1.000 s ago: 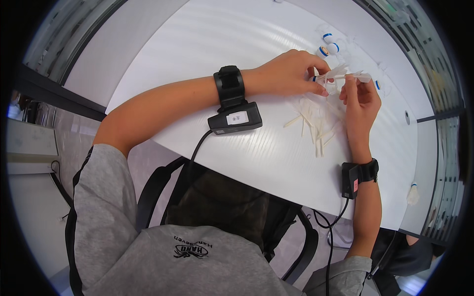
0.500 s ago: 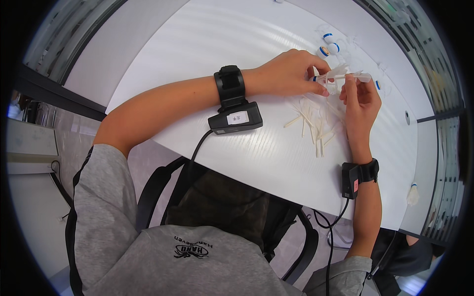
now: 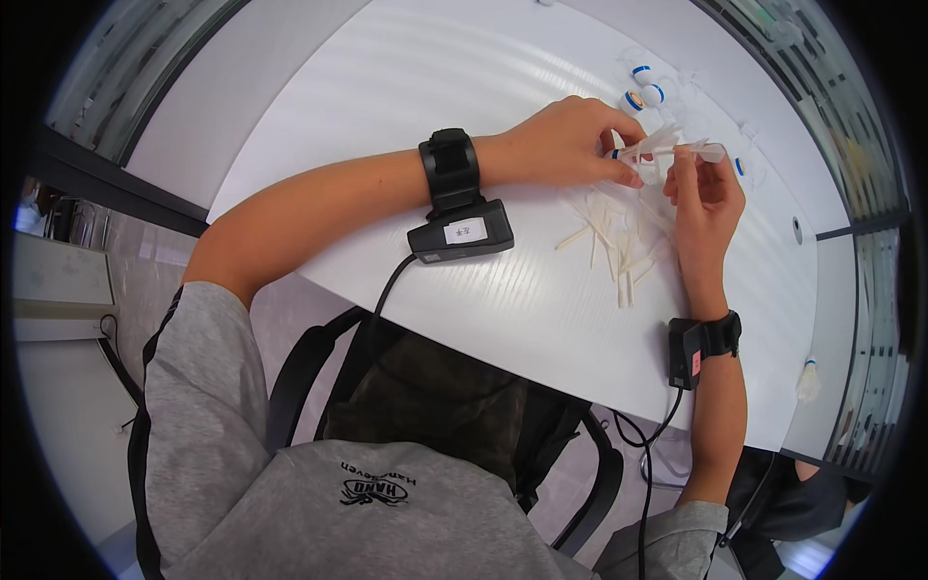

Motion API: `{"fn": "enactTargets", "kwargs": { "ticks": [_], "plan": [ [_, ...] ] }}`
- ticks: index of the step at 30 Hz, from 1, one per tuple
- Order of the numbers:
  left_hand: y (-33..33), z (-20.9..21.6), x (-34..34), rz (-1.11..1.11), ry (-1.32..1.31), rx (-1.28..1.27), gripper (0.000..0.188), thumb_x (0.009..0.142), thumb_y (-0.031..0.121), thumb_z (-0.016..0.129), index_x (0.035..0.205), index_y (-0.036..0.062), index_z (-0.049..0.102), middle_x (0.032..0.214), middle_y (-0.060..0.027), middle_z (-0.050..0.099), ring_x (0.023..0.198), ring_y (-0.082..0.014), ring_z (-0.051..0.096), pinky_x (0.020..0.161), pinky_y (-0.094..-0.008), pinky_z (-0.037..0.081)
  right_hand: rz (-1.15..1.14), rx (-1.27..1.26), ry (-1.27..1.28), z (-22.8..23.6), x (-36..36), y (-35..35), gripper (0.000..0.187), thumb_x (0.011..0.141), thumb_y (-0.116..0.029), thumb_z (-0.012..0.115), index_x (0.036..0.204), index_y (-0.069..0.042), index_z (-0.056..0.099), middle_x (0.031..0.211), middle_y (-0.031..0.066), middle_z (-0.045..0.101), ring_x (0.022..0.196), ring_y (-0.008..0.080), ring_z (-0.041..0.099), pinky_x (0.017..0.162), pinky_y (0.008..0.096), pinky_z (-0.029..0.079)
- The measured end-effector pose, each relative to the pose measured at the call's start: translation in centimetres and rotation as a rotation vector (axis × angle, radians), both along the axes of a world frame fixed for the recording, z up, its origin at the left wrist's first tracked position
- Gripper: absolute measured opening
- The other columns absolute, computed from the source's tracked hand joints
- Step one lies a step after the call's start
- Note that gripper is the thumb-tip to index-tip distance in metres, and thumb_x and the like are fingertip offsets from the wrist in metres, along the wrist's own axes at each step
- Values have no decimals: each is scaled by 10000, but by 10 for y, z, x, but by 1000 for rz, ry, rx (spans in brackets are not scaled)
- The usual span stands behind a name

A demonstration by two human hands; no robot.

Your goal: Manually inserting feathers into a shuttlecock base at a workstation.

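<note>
My left hand (image 3: 583, 143) is closed around the base of a white feathered shuttlecock (image 3: 657, 138), which lies on its side with its skirt toward the right. A bit of its blue band shows between the fingertips. From the right, my right hand (image 3: 710, 208) pinches a single white feather (image 3: 710, 152), its shaft pointing left at the skirt. Whether the shaft touches the shuttlecock cannot be made out. Below both hands lies a loose pile of white feathers and cut quills (image 3: 611, 235) on the white table (image 3: 464, 319).
Beyond my hands are several shuttlecocks with blue bands (image 3: 654, 94), one showing a brown base end (image 3: 632, 101). Another blue-banded one (image 3: 740, 166) lies right of my right hand. A shuttlecock (image 3: 808, 382) is down past the table's right edge. Cables (image 3: 390, 290) trail from my wrist devices.
My right hand has shifted slightly to the left with the feather, bringing it a little closer to the shuttlecock. My left hand holds still.
</note>
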State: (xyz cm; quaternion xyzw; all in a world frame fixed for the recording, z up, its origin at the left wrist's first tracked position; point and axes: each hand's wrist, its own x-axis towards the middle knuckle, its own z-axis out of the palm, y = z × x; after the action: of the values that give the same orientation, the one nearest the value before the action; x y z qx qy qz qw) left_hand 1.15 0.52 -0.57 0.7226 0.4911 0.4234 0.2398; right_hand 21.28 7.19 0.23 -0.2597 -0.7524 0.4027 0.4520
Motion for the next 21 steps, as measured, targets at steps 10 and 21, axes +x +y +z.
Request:
{"fn": "enactTargets", "kwargs": {
  "ticks": [10, 21],
  "plan": [
    [-3, 1, 0, 18, -15, -15, 422, 825, 382, 799, 1111, 80, 722, 886, -57, 675, 776, -181, 593, 690, -320, 459, -13, -102, 12, 1, 2, 2, 125, 955, -118, 649, 905, -5, 632, 743, 8, 598, 609, 66, 522, 569, 220, 399],
    [-5, 4, 1, 30, -46, -58, 431, 814, 353, 806, 1142, 85, 728, 920, -48, 697, 806, -160, 606, 724, -317, 470, -32, -278, 15, 2, 4, 6, 135, 933, -143, 645, 881, -18, 651, 691, 10, 588, 582, 82, 504, 550, 242, 374]
  ]
}}
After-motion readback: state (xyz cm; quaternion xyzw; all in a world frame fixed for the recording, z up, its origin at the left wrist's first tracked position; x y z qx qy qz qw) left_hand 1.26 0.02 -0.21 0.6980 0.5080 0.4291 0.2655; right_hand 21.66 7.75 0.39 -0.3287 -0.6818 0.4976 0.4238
